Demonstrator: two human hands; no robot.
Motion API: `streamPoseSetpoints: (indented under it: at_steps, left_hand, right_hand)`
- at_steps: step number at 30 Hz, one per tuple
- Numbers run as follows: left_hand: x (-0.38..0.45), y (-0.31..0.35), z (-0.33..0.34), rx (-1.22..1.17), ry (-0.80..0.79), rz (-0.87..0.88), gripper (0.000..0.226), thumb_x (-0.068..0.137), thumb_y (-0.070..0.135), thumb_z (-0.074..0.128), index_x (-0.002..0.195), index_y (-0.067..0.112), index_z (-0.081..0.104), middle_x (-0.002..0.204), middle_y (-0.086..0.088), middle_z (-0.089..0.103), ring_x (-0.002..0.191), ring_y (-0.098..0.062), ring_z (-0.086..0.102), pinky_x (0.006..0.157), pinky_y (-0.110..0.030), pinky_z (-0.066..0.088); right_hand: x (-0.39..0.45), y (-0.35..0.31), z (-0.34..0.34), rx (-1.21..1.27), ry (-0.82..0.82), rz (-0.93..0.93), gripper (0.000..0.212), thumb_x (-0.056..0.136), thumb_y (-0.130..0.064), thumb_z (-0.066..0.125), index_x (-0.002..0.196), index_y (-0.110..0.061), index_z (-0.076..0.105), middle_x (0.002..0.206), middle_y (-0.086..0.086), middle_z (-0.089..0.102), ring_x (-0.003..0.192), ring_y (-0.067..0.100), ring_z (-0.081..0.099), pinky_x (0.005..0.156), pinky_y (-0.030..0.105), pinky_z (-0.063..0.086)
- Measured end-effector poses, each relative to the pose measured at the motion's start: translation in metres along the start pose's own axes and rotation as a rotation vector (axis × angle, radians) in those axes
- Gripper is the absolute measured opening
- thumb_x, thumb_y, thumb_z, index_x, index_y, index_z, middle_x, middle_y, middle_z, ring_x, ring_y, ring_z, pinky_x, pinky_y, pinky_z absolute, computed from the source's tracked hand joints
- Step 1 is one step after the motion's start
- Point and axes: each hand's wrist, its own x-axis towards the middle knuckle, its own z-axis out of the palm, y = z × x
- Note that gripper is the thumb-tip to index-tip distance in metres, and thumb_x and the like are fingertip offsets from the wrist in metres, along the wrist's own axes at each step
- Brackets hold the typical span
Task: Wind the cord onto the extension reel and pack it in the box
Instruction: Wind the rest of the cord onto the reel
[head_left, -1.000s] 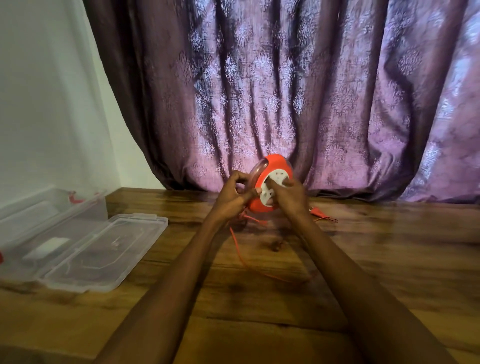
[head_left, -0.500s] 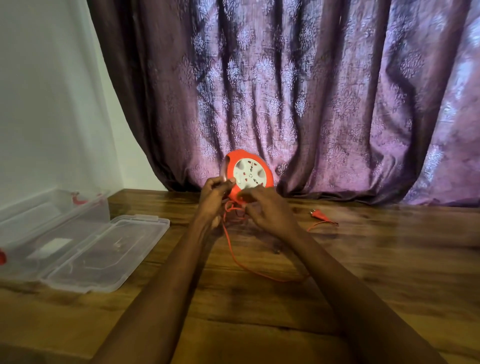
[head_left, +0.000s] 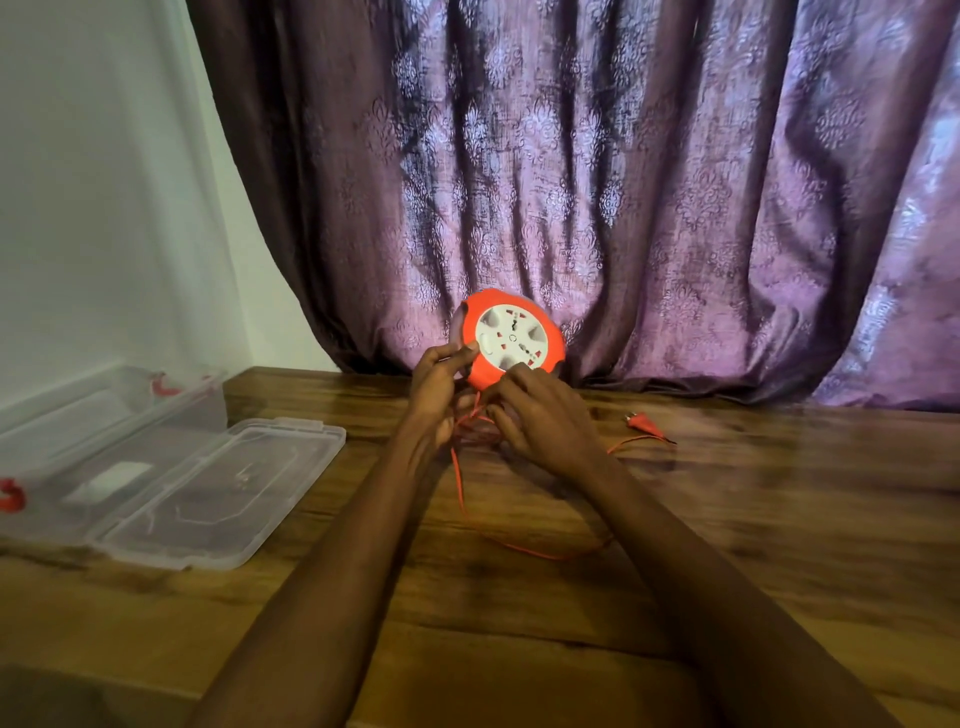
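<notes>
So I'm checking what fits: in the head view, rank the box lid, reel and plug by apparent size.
Largest to smallest:
1. box lid
2. reel
3. plug
The lid lies nearer the camera.

Both my bare forearms reach forward from the bottom of the view and draw together at the wrists. My left hand (head_left: 434, 400) is raised with its back toward me, thumb tip pressed on the extension reel (head_left: 511, 340) and the other fingers curled round its left edge. My right hand (head_left: 545, 415) sits just beside it, slightly lower, back of the hand up, its fingers (head_left: 511, 376) bent and pinching the cord (head_left: 460, 483) at the reel's lower rim.
</notes>
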Motion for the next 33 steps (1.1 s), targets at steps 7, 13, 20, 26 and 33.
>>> streamPoseSetpoints:
  at_steps: [7,13,20,26,33]
  left_hand:
    - [0.009,0.015,-0.017,-0.102,0.100,0.066,0.017,0.093,0.010,0.063,0.110,0.009,0.064,0.083,-0.005,0.070,0.074,-0.016,0.067,0.068,-0.040,0.060]
    - [0.009,0.016,-0.017,-0.155,0.144,0.091,0.025,0.093,0.011,0.063,0.117,0.008,0.060,0.092,-0.010,0.066,0.081,-0.021,0.064,0.084,-0.049,0.053]
    - [0.014,0.020,-0.020,-0.161,0.145,0.116,0.027,0.094,0.011,0.061,0.120,0.009,0.056,0.088,-0.007,0.063,0.081,-0.018,0.062,0.080,-0.044,0.054]
    - [0.019,0.014,-0.026,-0.111,0.153,0.095,0.028,0.094,0.008,0.061,0.121,0.007,0.057,0.098,-0.012,0.063,0.096,-0.026,0.059,0.099,-0.058,0.046]
    - [0.020,0.019,-0.032,-0.106,0.221,0.097,0.046,0.093,0.009,0.062,0.136,-0.003,0.050,0.113,-0.017,0.055,0.105,-0.028,0.055,0.101,-0.059,0.045]
  right_hand:
    - [-0.011,0.022,-0.002,0.077,-0.043,-0.036,0.014,0.087,-0.028,0.065,0.092,-0.015,0.065,0.089,0.005,0.070,0.083,0.030,0.066,0.069,0.042,0.050]
    - [-0.018,0.012,0.012,-0.032,-0.183,0.006,0.032,0.094,-0.054,0.049,0.110,-0.030,0.061,0.102,-0.002,0.073,0.089,0.028,0.068,0.065,0.038,0.049]
    - [-0.020,0.023,0.012,-0.068,-0.100,0.511,0.026,0.087,-0.027,0.061,0.112,-0.029,0.067,0.102,0.009,0.073,0.090,0.037,0.069,0.065,0.038,0.049]
    - [-0.010,0.028,0.011,0.978,-0.130,0.790,0.061,0.086,0.017,0.053,0.141,-0.010,0.049,0.137,0.013,0.060,0.121,0.029,0.061,0.101,0.051,0.049]
    - [-0.001,0.039,-0.011,1.189,-0.205,0.814,0.060,0.083,0.026,0.033,0.138,0.006,0.046,0.137,0.027,0.054,0.086,0.016,0.065,0.059,0.016,0.046]
